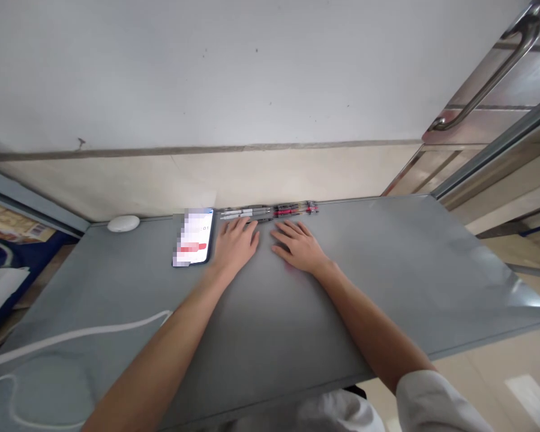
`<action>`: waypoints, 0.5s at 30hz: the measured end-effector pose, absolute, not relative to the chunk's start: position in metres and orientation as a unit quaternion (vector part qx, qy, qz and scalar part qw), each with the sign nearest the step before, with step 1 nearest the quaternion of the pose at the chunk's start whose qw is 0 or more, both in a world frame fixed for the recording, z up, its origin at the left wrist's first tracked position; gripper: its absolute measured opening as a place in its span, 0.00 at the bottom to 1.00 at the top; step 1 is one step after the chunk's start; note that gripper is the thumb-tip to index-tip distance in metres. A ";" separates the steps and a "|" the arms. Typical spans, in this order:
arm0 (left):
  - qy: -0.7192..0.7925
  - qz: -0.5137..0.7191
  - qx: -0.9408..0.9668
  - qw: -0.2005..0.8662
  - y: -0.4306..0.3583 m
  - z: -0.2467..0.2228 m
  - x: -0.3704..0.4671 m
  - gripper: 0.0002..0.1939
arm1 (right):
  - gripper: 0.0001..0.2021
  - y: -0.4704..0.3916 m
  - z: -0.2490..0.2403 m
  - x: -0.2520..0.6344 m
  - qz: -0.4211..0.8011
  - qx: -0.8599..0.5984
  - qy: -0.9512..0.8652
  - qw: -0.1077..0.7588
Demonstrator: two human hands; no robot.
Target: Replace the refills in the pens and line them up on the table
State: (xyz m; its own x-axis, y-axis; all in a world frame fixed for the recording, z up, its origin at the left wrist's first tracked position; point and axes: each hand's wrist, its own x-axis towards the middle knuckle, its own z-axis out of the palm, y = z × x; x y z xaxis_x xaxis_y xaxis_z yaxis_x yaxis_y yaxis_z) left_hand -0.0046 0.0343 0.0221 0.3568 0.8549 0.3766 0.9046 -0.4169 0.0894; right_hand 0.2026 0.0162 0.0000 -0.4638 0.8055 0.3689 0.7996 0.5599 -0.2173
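Note:
Both hands rest palm down on a grey table (270,324). My left hand (237,243) lies flat with its fingers stretched out, just right of a smartphone (198,237) with a lit screen. My right hand (300,246) also lies flat, fingers spread, a short way to the right. Beyond the fingertips, several pens lie along the table's back edge: grey and white pens (247,212) in front of my left hand, and black and red pens (297,209) in front of my right. Neither hand holds anything. Whether the left fingertips touch the pens I cannot tell.
A white oval object (123,224) sits at the back left corner. White cables (85,332) run over the left side of the table. The wall (252,78) rises directly behind the table, and a door with a metal handle (495,78) stands at the right.

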 end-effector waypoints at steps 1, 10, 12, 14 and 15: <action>-0.537 -0.182 -0.821 0.066 0.036 0.022 -0.006 0.19 | 0.20 0.016 0.000 0.202 0.007 -0.469 -0.855 0.220; -0.533 -0.139 -0.832 0.063 0.046 0.023 -0.007 0.19 | 0.18 0.015 0.005 0.202 0.007 -0.448 -0.862 0.237; -0.536 -0.131 -0.832 0.057 0.048 0.023 -0.007 0.19 | 0.17 0.015 0.006 0.202 0.022 -0.443 -0.861 0.248; -0.537 -0.127 -0.832 0.053 0.049 0.023 -0.008 0.19 | 0.16 0.014 0.008 0.201 0.057 -0.449 -0.851 0.266; -0.537 -0.125 -0.833 0.051 0.048 0.023 -0.009 0.19 | 0.16 0.013 0.010 0.200 0.082 -0.454 -0.841 0.281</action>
State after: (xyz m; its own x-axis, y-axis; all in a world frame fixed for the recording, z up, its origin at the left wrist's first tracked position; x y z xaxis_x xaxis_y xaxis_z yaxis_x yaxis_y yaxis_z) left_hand -0.0087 0.0485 0.0233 0.3921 0.8819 0.2618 0.9071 -0.4180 0.0497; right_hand 0.2002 0.0134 0.0098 -0.4291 0.8102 0.3993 0.7183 0.5741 -0.3931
